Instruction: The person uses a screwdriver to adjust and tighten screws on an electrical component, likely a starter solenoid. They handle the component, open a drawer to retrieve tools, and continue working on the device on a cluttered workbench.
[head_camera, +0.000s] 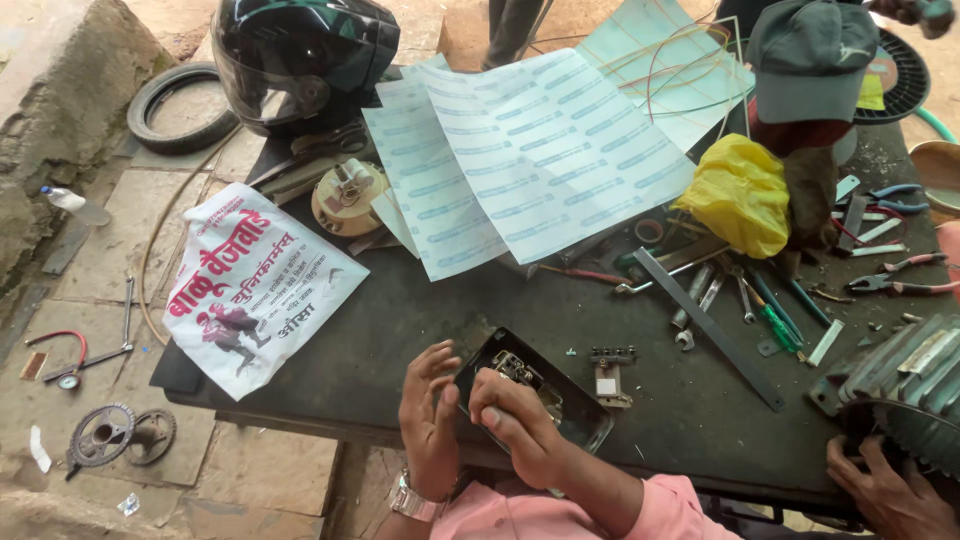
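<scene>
Both hands work low in the frame: left hand (430, 420) steadies a phone (530, 400) with spread fingers, right hand (515, 420) fingers grip it on the bench (400, 340).

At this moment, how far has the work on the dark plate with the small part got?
Done: a small metal part already lies loose on the dark table, with tiny bits near it. In hand: the left hand steadies the dark plate while the right hand presses on the small mechanism mounted on it. Left: that mechanism is not yet off the plate; spanners lie untouched.
</scene>
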